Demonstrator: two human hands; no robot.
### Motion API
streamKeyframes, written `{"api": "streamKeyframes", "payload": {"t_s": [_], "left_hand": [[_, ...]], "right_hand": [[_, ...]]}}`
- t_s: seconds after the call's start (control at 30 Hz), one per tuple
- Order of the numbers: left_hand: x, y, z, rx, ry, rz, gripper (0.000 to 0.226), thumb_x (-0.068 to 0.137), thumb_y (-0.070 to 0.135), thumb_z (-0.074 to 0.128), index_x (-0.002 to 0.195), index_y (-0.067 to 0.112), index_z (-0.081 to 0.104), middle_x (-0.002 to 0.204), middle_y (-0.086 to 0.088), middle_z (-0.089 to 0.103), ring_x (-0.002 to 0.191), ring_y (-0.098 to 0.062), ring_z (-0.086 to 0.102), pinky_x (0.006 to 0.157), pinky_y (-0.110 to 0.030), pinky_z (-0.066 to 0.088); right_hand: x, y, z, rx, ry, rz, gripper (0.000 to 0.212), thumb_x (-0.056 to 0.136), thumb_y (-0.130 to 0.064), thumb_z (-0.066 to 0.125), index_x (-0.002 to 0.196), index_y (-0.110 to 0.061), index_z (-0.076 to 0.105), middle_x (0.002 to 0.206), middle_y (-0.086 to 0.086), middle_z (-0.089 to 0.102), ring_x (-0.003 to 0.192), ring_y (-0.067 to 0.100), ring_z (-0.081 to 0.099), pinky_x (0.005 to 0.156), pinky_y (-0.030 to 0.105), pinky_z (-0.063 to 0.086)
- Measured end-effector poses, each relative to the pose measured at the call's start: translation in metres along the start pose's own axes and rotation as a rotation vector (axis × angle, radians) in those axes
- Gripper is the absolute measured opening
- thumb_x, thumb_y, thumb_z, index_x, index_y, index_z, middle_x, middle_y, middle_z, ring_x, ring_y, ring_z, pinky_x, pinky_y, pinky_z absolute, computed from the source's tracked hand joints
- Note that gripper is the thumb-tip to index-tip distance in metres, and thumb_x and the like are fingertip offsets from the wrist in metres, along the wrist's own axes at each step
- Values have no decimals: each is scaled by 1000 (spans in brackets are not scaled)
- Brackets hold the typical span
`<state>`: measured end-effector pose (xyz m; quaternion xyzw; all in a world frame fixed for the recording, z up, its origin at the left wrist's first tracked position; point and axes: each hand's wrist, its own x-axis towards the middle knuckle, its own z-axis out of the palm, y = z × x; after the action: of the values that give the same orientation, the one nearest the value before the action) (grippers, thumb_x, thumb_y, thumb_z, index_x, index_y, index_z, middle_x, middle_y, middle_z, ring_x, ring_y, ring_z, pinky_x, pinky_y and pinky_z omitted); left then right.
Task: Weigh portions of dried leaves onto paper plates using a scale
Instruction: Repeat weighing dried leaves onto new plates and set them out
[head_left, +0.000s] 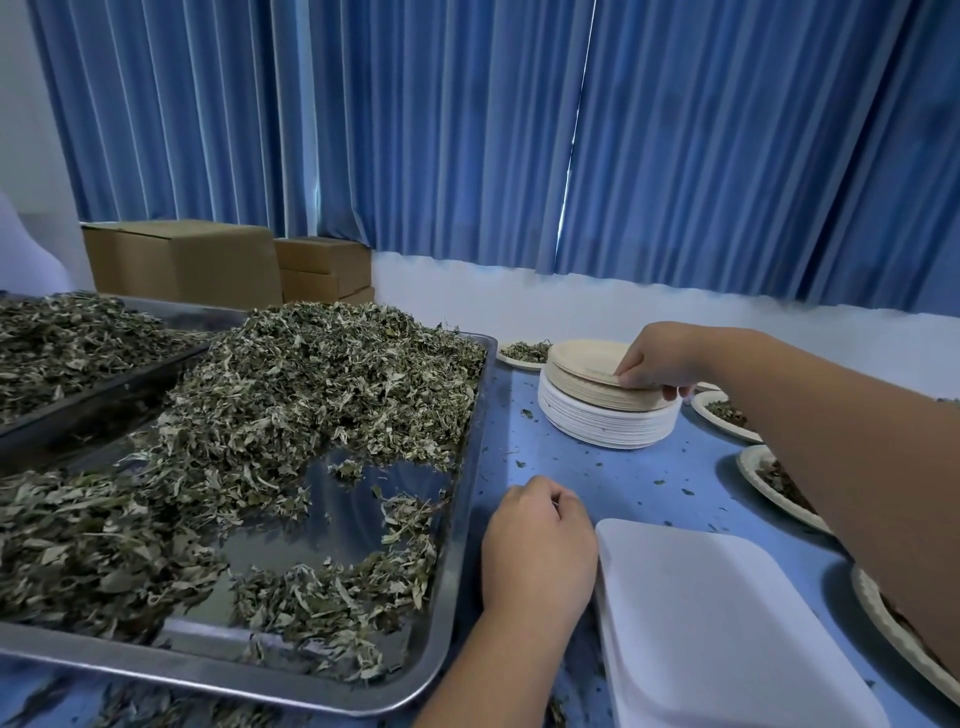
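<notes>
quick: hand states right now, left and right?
Left hand: fingers curled; whether it holds anything cannot be told.
Right hand: pinching the top paper plate of the stack.

2 metal trays w/ leaves: near tray (467, 519), far tray (130, 382). 1 plate stack (608, 421). 4 filled plates (511, 361) (709, 410) (748, 467) (872, 603), poss. a 5th sliver behind the stack, can't confirm. 1 scale (717, 623). 2 hands: left hand (540, 551), right hand (660, 358). Boxes: 1 big box (176, 260), at least 2 small boxes (322, 254) stacked.
</notes>
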<state>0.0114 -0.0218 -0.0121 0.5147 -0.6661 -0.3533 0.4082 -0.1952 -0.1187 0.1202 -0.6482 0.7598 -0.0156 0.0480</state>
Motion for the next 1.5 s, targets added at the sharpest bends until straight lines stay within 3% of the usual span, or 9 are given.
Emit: {"api": "streamKeyframes", "payload": {"t_s": [0.13, 0.27, 0.4, 0.67, 0.77, 0.87, 1.07, 1.27, 1.5], "left_hand": [[1, 0, 0, 3, -4, 2, 20, 96, 30, 43, 81, 29, 55, 94, 8, 58, 84, -17, 59, 70, -32, 47], [1, -1, 0, 9, -9, 5, 19, 96, 31, 42, 83, 29, 56, 95, 9, 58, 85, -17, 59, 71, -33, 48], [1, 0, 0, 16, -14, 8, 19, 97, 32, 42, 86, 29, 58, 97, 9, 58, 85, -15, 59, 72, -32, 49], [1, 1, -2, 15, -23, 5, 19, 96, 30, 42, 86, 27, 58, 96, 5, 61, 87, -17, 60, 71, -32, 47], [2, 1, -2, 20, -29, 6, 19, 97, 29, 42, 87, 27, 58, 97, 4, 61, 87, -17, 60, 71, -31, 47], [2, 1, -2, 32, -27, 11, 18, 97, 30, 42, 88, 27, 58, 97, 5, 61, 87, -16, 59, 72, -31, 47], [3, 0, -1, 31, -22, 16, 18, 96, 30, 43, 86, 29, 57, 96, 6, 59, 84, -14, 58, 71, -30, 48], [2, -1, -1, 31, -2, 40, 17, 96, 30, 44, 90, 27, 59, 100, 8, 58, 92, -16, 57, 82, -35, 50], [1, 11, -12, -434, 175, 47, 24, 94, 17, 50, 83, 32, 65, 78, 10, 63, 69, -10, 54, 63, -25, 44]], "right_hand": [[-3, -1, -3, -5, 33, -22, 18, 95, -24, 56, 90, -25, 73, 66, -3, 58, 57, 20, 51, 53, 25, 47], [-9, -3, -4, -16, 42, -18, 31, 93, -19, 53, 64, -17, 63, 59, 1, 48, 51, 18, 45, 52, 25, 46], [-11, -5, -3, -33, 96, -33, 33, 91, -14, 50, 59, -12, 46, 58, 4, 40, 53, 20, 39, 55, 27, 40], [-11, -11, -2, -183, 206, -12, 31, 97, -9, 41, 66, -11, 40, 65, 3, 39, 63, 17, 34, 55, 28, 29], [-11, -13, 0, -247, 274, 59, 15, 96, -3, 40, 89, -7, 53, 76, 3, 48, 73, 20, 44, 61, 27, 35], [-9, -11, 4, -74, 351, 94, 20, 96, -2, 40, 101, -1, 59, 91, 11, 62, 78, 25, 51, 65, 28, 39], [-14, -10, 17, 679, 463, 196, 18, 88, -3, 47, 84, -7, 64, 68, 10, 68, 58, 20, 61, 58, 27, 48], [-37, -9, 29, 862, 697, 195, 14, 84, -8, 52, 77, -13, 63, 66, 3, 66, 60, 15, 55, 55, 27, 42], [-110, -3, 50, 1265, 636, 89, 17, 82, 5, 54, 81, -10, 61, 73, 1, 59, 61, 15, 53, 61, 28, 47]]}}
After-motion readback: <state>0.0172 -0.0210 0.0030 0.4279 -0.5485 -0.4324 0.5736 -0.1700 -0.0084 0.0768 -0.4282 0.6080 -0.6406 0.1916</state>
